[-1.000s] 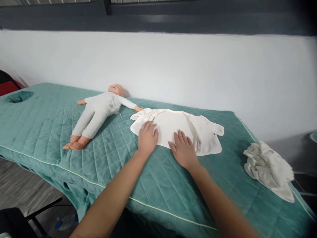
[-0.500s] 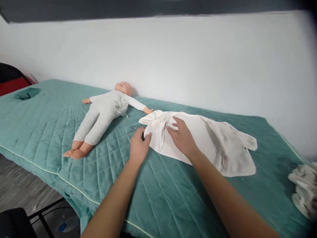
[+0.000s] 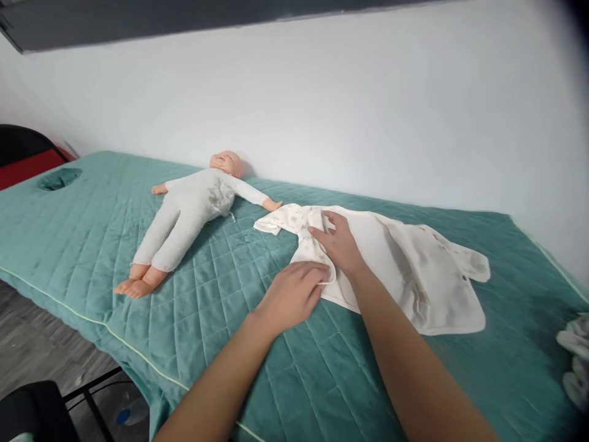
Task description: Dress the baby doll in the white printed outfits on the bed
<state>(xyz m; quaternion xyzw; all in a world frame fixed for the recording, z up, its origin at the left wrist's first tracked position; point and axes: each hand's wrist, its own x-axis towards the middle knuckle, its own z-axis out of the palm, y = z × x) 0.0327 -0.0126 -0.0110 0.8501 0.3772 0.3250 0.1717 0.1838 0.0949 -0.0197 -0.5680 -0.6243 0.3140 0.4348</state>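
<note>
A white baby garment (image 3: 405, 264) lies spread on the green quilted table cover (image 3: 92, 227). My left hand (image 3: 292, 294) rests on the garment's near left edge, fingers bent and pinching the folded cloth. My right hand (image 3: 338, 242) lies flat on the garment just beyond it, fingers stretched out, pressing the fold down. A baby doll (image 3: 193, 209) in a pale grey suit lies on its back to the left, its arm almost touching the garment's sleeve.
A crumpled white cloth (image 3: 575, 362) sits at the table's right edge. A white wall runs behind the table. A face hole (image 3: 59, 178) is at the table's far left end. A black chair (image 3: 32, 411) stands below at the lower left.
My left hand has moved right along the garment's near edge, folding the left side over. My right hand shifted slightly to press on the fold. The view moved a little left.
</note>
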